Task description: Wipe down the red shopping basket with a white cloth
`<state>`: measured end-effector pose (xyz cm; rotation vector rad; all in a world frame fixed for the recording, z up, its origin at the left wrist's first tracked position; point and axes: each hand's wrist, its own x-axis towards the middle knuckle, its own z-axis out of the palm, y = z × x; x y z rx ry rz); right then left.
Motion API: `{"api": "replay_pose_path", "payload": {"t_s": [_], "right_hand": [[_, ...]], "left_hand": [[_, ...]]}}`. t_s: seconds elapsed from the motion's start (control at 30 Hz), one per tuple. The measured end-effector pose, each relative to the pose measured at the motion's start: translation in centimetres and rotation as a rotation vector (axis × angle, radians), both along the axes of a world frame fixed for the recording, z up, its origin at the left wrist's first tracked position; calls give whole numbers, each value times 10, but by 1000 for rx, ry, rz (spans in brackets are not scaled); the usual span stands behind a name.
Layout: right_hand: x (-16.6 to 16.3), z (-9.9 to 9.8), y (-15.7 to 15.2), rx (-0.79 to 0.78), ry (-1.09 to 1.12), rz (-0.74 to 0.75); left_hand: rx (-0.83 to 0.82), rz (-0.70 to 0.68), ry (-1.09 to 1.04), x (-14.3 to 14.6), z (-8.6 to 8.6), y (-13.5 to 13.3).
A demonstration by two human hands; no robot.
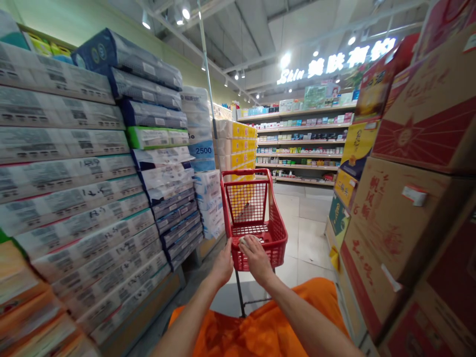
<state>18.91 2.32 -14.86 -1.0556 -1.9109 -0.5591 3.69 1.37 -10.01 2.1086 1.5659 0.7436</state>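
Observation:
A red shopping cart [277,233] stands straight ahead of me in a shop aisle, its basket empty. My left hand [223,265] grips the near left corner of the cart's rim, fingers curled over it. My right hand [255,258] rests closed on the near edge of the cart, and something small and pale shows under its fingers. An orange garment covers my lap below my forearms.
Stacked packs of tissue paper [92,198] wall the left side of the aisle. Brown and red cardboard boxes [401,208] are piled on the right. Shelves of small goods [301,144] cross the far end under a lit sign. Pale floor tiles [308,238] run ahead.

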Motion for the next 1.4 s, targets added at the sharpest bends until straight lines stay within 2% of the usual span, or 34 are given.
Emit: {"api": "replay_pose_path", "payload": {"t_s": [0.13,0.2,0.27,0.37,0.43,0.5,0.6,0.67,0.73,0.83,0.9,0.97,1.07,1.13,1.23,1.3,1.4], "right_hand": [[69,-1,-7,4,153,-194],[84,-3,-10,21,233,-268],[73,-6,-12,26,220,-235],[35,-6,-11,11,79,-73],[26,-5,-10,7,12,-7],[42,-3,-10,8,33,-33],[86,-3,-11,21,184,-194],[98,-4,-12,24,261,-263],[84,-6,-13,13,248,-219],[36,-7,-11,-3,132,-56],[16,-7,-10,-9,67,19],[20,-5,-11,-15,51,24],[55,-2,-13,-41,156,-94],[74,3,-15,-81,286,-143],[68,12,-17,-193,529,-7],[46,19,-20,-346,757,166],[12,29,-25,-616,1082,435]], "left_hand": [[16,-5,215,2,-1,-6],[35,-18,311,6,-2,-10],[46,-23,392,11,-2,-13],[51,-13,492,14,-3,-15],[62,-12,552,13,-3,-16],[73,-11,599,12,-3,-16],[60,-6,624,12,-3,-17],[42,-6,609,15,-1,-18],[34,-8,584,18,1,-19],[20,-18,549,22,6,-21],[10,-26,537,22,10,-22],[5,-31,532,21,11,-22],[10,-31,514,18,10,-21],[18,-30,477,19,9,-18],[0,-3,318,24,11,-15],[14,58,79,30,15,-15],[-49,146,-453,39,16,-20]]}}
